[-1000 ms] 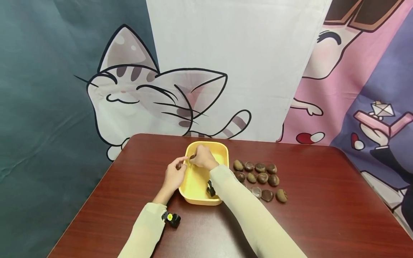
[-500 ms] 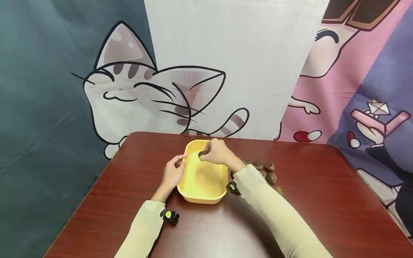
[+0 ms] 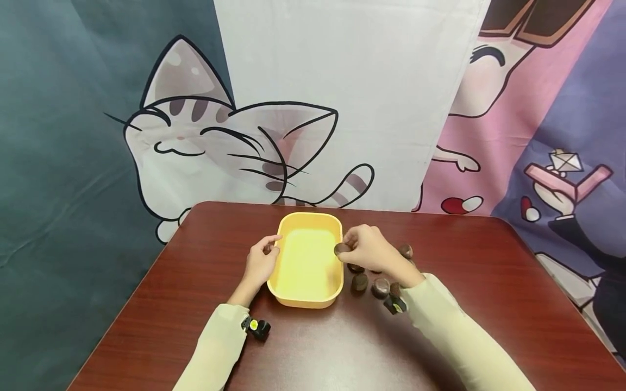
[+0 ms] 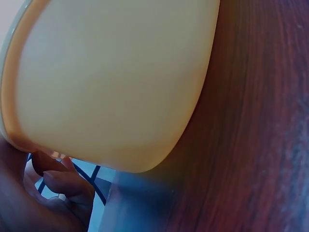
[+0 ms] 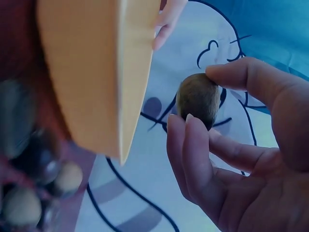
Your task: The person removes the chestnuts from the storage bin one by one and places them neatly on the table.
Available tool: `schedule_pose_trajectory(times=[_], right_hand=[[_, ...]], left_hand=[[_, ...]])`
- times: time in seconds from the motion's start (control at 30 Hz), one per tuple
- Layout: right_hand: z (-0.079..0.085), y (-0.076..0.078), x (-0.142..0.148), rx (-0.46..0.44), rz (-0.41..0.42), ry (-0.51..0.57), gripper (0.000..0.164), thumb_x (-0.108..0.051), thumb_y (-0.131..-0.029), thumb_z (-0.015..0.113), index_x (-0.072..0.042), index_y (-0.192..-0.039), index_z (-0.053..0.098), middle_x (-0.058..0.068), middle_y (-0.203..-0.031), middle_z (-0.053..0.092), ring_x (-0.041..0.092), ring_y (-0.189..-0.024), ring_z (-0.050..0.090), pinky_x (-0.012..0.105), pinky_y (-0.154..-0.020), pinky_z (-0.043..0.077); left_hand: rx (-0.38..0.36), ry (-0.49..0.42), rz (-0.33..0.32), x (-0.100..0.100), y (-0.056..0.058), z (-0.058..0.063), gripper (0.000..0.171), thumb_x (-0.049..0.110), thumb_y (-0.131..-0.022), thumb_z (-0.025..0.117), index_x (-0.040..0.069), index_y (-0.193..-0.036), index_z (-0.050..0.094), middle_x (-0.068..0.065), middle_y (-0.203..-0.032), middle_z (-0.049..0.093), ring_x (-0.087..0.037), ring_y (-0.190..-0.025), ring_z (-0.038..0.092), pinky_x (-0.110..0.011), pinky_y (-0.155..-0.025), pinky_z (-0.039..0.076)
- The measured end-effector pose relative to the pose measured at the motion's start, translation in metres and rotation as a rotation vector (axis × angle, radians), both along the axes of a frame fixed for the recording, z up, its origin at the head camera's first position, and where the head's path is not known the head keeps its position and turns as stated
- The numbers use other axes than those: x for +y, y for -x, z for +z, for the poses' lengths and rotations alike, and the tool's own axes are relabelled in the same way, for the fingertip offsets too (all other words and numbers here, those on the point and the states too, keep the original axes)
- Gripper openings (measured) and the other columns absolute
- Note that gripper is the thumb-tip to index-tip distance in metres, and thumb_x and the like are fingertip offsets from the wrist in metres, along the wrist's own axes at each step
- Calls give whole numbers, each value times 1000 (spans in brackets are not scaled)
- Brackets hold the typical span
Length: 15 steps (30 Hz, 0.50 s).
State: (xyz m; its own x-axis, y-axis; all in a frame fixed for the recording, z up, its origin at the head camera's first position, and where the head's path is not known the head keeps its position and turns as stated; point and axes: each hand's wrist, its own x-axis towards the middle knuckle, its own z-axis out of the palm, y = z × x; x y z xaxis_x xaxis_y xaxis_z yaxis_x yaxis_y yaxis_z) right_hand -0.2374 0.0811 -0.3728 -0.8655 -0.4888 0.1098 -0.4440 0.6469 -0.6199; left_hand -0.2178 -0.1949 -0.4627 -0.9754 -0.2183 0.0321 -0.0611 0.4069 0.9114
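Observation:
A brown chestnut (image 5: 198,100) is pinched between the thumb and fingertips of my right hand (image 3: 374,251). In the head view this hand is at the right rim of a yellow plastic basin (image 3: 305,304), with the chestnut (image 3: 342,248) close to that rim. My left hand (image 3: 261,264) holds the basin's left rim, its index finger and thumb reaching the edge. The left wrist view shows its curled fingers (image 4: 67,186) beside the basin's pale outer wall (image 4: 116,82). Several chestnuts (image 3: 380,288) lie to the right of the basin, partly hidden under my right hand and forearm.
The dark red wooden table (image 3: 195,293) carries everything. A fabric backdrop (image 3: 391,98) with cartoon cats stands behind its far edge. Each wrist bears a small black camera, the left camera (image 3: 256,328) being close above the table.
My right hand has moved right, from the basin's left inner side across to its right rim, carrying the chestnut. My left hand stays at the left rim.

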Motion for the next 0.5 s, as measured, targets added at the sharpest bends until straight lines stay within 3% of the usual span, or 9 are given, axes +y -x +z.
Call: schedule_pose_trajectory(times=[0.17,0.5], right_hand=[[-7,-19,28,-18,-26,13,18,-19,-73,81,-10,-85,70,-4,-74,64,11,-66,56,28,-60,49],[-38,-49,51,11,16,1,15,-13,-72,79,-10,-82,68,-6,-71,64,2,-57,53,23,-55,48]], left_hand=[[-1,1,-5,-1,0,2,32,16,-98,55,18,-128,68,-5,-97,57,-18,-74,49,-28,-62,40],[-8,7,-7,0,-1,1,33,18,-98,54,19,-128,67,-4,-95,56,-18,-70,47,-29,-63,40]])
